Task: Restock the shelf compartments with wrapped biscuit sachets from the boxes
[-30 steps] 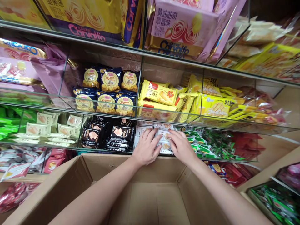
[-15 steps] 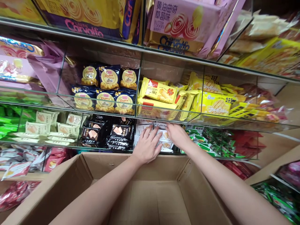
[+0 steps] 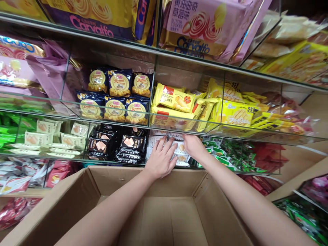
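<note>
Snack shelves [image 3: 176,76] | L hand [image 3: 160,160] + R hand [image 3: 195,147] at wht pkts [image 3: 182,158] | box [image 3: 159,218] below

Packets [image 3: 182,158] lie on shelves [image 3: 179,55] behind the carton [image 3: 115,184].

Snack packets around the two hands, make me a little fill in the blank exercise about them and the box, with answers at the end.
1. The left hand and right hand are at the white packets, one row ____ the yellow packets.
2. Immediately left of the white packets, in the same row, are packets coloured ____.
3. The navy packets show ____ round labels.
4. The open box is made of ____.

Missing words: below; black; six; cardboard.
</note>
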Motion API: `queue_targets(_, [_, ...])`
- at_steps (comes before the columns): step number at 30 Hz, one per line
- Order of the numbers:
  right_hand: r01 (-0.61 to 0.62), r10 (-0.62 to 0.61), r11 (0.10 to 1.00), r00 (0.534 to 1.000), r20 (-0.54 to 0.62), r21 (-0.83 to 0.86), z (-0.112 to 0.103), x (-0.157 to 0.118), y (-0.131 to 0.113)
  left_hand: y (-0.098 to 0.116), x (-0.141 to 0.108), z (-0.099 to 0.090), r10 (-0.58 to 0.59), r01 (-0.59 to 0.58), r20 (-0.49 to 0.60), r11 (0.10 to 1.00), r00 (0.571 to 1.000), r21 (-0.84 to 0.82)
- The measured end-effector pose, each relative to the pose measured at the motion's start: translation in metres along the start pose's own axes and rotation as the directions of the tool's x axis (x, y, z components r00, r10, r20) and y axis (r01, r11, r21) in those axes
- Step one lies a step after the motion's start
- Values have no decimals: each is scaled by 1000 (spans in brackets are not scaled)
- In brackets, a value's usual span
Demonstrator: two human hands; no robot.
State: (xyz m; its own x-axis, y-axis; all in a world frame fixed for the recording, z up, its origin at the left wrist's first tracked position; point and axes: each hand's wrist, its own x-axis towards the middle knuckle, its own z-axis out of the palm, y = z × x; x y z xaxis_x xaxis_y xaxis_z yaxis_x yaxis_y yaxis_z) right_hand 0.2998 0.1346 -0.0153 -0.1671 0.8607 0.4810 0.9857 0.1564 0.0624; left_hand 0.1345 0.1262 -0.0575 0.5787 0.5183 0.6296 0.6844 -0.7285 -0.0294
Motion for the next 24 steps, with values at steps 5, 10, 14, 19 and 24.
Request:
queue_targets(5, [9, -8, 1000, 998, -63, 13, 2, -5, 1, -1, -1, -1, 7, -7, -24, 1000, 1000, -8])
queue_targets(10, [-31, 32, 999, 987, -155, 6, 8, -8, 3, -1, -1, -1, 0, 0, -19, 1000, 1000, -20])
queue_targets(14, [15, -22, 999, 967, -253, -30, 7, -19, 3, 0, 0, -1, -16, 16, 1, 1000, 1000, -14])
queue_targets(19, [7, -19, 998, 975, -221, -57, 4, -23, 2, 0, 0, 0, -12, 12, 11, 1000, 1000, -12])
queue_targets(24, [-94, 87, 989, 994, -70, -112, 4, -3, -2, -1, 1, 0, -16, 16, -15, 1000, 1000, -7])
